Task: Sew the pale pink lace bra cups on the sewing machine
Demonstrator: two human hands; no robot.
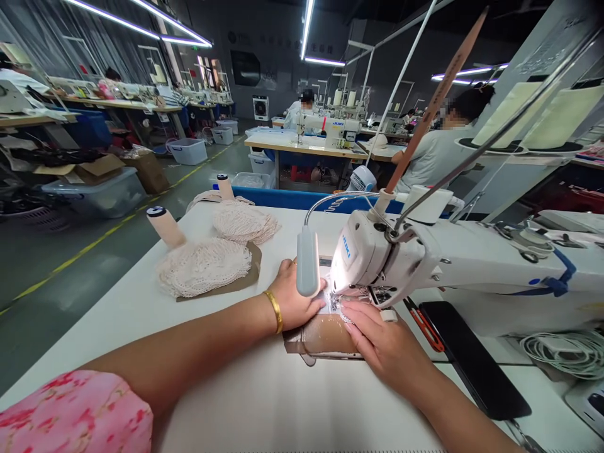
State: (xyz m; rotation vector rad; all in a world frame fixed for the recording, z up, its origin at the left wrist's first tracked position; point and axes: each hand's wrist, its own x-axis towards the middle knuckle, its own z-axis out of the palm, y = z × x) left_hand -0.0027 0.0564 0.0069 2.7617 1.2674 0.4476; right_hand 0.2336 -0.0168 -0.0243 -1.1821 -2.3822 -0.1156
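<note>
A white sewing machine stands in front of me, its needle area brightly lit. My left hand, with a gold bangle at the wrist, lies flat left of the needle, thumb and fingers apart on pale material. Just right of the needle, my right hand pinches a small piece of white lace between thumb and fingertips. Below both hands is a brown plate on the machine bed. A grey lamp head partly covers my left fingers.
Lace stacks and thread cones are on the white table at left. A black phone and orange-handled snips lie right of my right hand. Coiled cable sits farther right. People work at machines beyond.
</note>
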